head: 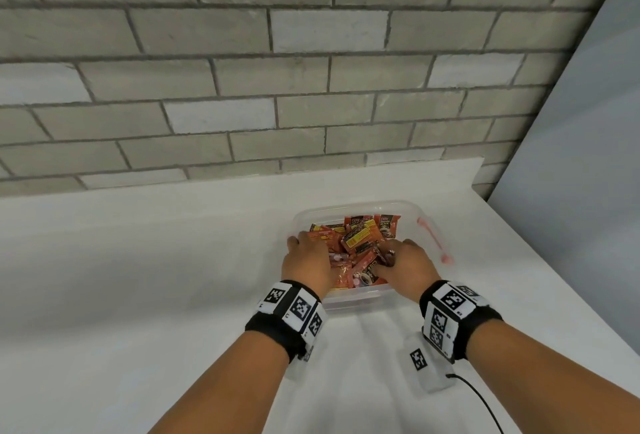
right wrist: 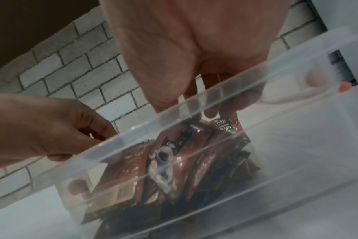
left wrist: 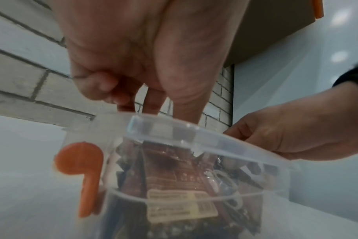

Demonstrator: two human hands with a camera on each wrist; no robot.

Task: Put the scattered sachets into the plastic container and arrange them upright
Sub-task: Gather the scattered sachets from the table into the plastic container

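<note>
A white table [head: 138, 278] runs up against a grey brick wall [head: 242, 70]. A pale flat panel [head: 588, 156] stands at the right. A thin black cable [head: 481, 402] trails across the near table edge.

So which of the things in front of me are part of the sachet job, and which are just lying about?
Part of the job:
- red sachets, jumbled in the tub
- clear plastic container
- left hand and right hand, both reaching inside

Lying about:
- tagged white block with black cable on the white counter
</note>
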